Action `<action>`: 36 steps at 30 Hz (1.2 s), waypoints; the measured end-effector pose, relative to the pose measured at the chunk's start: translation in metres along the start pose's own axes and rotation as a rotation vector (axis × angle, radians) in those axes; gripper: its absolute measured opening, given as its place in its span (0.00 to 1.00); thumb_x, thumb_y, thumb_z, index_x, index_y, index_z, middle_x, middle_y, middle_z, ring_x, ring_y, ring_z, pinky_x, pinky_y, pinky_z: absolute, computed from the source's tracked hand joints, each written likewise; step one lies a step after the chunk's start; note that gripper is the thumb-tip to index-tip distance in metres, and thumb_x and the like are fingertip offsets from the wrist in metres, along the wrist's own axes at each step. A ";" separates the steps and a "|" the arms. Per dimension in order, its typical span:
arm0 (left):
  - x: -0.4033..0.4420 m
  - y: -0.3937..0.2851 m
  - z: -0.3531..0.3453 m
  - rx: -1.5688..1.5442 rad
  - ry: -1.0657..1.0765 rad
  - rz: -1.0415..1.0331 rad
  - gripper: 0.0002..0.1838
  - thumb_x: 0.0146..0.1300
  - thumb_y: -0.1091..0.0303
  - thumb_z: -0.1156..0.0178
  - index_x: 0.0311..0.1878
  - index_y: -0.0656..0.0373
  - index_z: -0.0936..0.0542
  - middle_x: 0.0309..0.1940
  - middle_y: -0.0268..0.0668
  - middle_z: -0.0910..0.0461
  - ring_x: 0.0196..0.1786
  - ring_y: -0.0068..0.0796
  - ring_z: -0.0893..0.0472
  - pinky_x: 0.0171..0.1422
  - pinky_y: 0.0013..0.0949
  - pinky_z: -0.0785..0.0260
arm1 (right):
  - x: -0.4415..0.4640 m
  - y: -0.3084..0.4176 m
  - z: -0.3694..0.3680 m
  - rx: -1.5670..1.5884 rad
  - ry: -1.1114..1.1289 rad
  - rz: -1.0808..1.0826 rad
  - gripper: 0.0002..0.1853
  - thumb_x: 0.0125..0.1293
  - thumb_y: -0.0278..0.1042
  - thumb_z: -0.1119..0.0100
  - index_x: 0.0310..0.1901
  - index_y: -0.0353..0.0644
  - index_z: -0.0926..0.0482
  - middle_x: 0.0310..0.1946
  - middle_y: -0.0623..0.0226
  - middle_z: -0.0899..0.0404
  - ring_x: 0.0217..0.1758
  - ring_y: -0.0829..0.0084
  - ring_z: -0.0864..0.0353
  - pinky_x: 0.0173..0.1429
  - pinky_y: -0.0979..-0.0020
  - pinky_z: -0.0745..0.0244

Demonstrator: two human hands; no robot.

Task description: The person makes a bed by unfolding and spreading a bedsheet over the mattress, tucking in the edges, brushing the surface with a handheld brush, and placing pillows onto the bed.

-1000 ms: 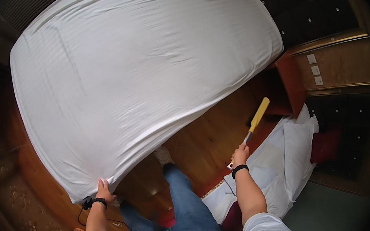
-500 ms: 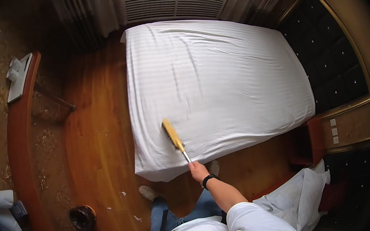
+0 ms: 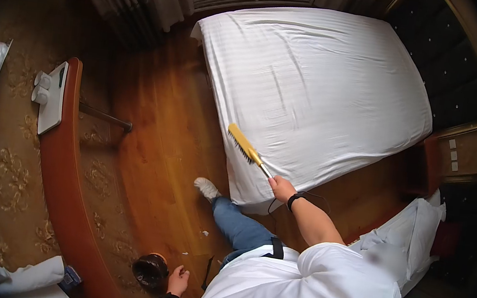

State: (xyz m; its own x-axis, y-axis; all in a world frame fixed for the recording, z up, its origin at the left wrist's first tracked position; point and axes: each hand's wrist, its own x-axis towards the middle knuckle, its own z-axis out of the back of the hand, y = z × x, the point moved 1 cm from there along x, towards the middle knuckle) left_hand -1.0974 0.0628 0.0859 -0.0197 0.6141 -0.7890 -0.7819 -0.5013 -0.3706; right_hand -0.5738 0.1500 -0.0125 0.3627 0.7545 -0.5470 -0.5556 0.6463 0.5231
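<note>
My right hand (image 3: pixel 282 188) is wrapped round the handle of a yellow brush (image 3: pixel 245 146) with dark bristles, held over the near left corner of the bed. A white striped sheet (image 3: pixel 322 94) covers the bed, with creases in its left part and along the near side. A dark cord hangs beside my right wrist. Low in the view, my left hand (image 3: pixel 178 280) is away from the bed, beside a dark-lined bin (image 3: pixel 150 270), its fingers loosely curled and apart with nothing in them.
A long brown desk (image 3: pixel 61 187) on the left bears a white tray (image 3: pixel 53 99) with cups. White bedding (image 3: pixel 400 234) is heaped at the right, near a red-brown nightstand (image 3: pixel 424 166). Small white scraps (image 3: pixel 205 233) lie on the wooden floor.
My left hand has let go of the sheet's corner and moved down toward the bin. My right hand has brought the brush over the bed. The view has turned toward the desk, and one foot has stepped left.
</note>
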 end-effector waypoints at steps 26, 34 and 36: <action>0.425 -0.370 0.375 0.369 0.217 -0.037 0.18 0.67 0.66 0.40 0.57 0.65 0.22 0.47 0.42 0.17 0.50 0.30 0.18 0.56 0.30 0.28 | 0.434 0.101 0.137 0.867 -0.902 -0.923 0.22 0.76 0.51 0.62 0.41 0.38 0.28 0.28 0.51 0.20 0.27 0.52 0.19 0.28 0.56 0.24; 0.561 -0.530 0.462 0.453 0.334 -0.151 0.18 0.67 0.64 0.40 0.56 0.63 0.22 0.49 0.47 0.17 0.53 0.35 0.18 0.58 0.34 0.28 | 0.483 0.336 0.108 0.231 -0.136 -0.251 0.22 0.74 0.56 0.59 0.47 0.42 0.29 0.36 0.46 0.18 0.43 0.43 0.20 0.49 0.47 0.27; 0.587 -0.589 0.477 0.531 0.304 -0.261 0.18 0.67 0.64 0.40 0.57 0.63 0.22 0.50 0.46 0.17 0.53 0.35 0.18 0.58 0.33 0.28 | 0.489 0.332 0.130 0.379 -0.368 -0.466 0.22 0.73 0.57 0.59 0.47 0.44 0.28 0.35 0.47 0.18 0.43 0.43 0.20 0.49 0.47 0.27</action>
State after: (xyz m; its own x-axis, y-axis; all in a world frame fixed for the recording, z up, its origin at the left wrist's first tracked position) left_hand -0.9456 1.0091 0.0748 0.3275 0.4362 -0.8381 -0.9396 0.0568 -0.3376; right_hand -0.4831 0.7488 -0.0213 0.7659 0.3357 -0.5483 -0.0057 0.8564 0.5164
